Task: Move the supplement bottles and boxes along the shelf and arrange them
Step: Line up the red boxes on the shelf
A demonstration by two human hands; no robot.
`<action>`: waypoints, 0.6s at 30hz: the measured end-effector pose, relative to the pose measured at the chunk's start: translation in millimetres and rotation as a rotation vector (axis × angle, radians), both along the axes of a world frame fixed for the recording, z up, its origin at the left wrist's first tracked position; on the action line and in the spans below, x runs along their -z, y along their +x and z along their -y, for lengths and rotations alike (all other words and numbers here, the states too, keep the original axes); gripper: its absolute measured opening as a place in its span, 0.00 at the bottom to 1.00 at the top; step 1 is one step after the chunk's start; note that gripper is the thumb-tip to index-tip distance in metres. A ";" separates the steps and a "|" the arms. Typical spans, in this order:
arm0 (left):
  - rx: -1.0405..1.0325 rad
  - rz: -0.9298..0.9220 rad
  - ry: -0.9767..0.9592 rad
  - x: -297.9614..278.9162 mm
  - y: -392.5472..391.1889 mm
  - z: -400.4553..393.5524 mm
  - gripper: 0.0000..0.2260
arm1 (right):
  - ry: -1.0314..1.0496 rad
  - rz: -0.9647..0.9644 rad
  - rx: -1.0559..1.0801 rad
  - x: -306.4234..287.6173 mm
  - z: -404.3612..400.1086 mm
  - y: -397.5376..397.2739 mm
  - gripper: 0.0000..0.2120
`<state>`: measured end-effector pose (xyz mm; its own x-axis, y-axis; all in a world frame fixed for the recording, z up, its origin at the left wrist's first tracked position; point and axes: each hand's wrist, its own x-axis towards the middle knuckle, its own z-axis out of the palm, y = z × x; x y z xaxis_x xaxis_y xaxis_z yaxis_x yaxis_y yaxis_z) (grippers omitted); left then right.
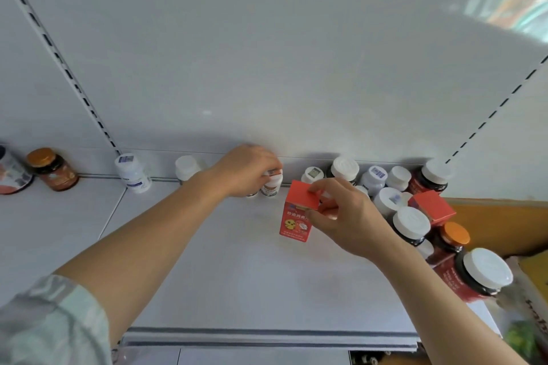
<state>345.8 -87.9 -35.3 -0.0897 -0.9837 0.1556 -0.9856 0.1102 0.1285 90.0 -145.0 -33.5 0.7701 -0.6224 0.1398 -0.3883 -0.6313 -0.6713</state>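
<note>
Shelf: a white metal shelf [225,275] with a white back panel; the supplement bottles and boxes stand along its back edge and crowd its right end.
Left hand: the left hand [247,170] reaches to the back of the shelf, its grip curled over the top of a small white-capped bottle [271,185] that stands upright against the back edge.
Right hand: the right hand [347,216] pinches the top of a red box [298,212] between thumb and fingers; the box stands upright on the shelf, just in front of the back row and right of the small bottle.
Back row, left part: a white bottle with a blue label [132,172] and a second white-capped bottle [186,167] stand apart from each other, left of the left hand.
Neighbouring bay, far left: an amber jar with an orange lid [52,169] beside a partly cropped jar [12,175].
Right cluster: several white-lidded bottles in a tight group, among them a dark red-labelled jar [430,176] at the back, another red box [431,206], an orange-lidded jar [453,235], and a large red-labelled jar with a white lid [477,274] nearest the camera.
Sleeve: a pale green sleeve [50,323] covers the upper left arm.
</note>
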 end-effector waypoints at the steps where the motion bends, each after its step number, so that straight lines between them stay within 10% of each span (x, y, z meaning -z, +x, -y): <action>1: 0.007 0.038 -0.021 2.3 0.1 0.8 0.05 | 0.001 0.006 -0.011 0.8 2.2 1.1 0.16; 18: -0.082 0.373 -0.035 9.6 -10.2 3.9 0.07 | -0.015 0.027 -0.031 -3.1 18.3 8.7 0.17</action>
<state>335.6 -91.8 -45.0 -0.0681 -0.9846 0.1610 -0.9697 0.0274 -0.2427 98.7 -163.3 -30.3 0.7849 -0.5958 0.1701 -0.3500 -0.6528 -0.6719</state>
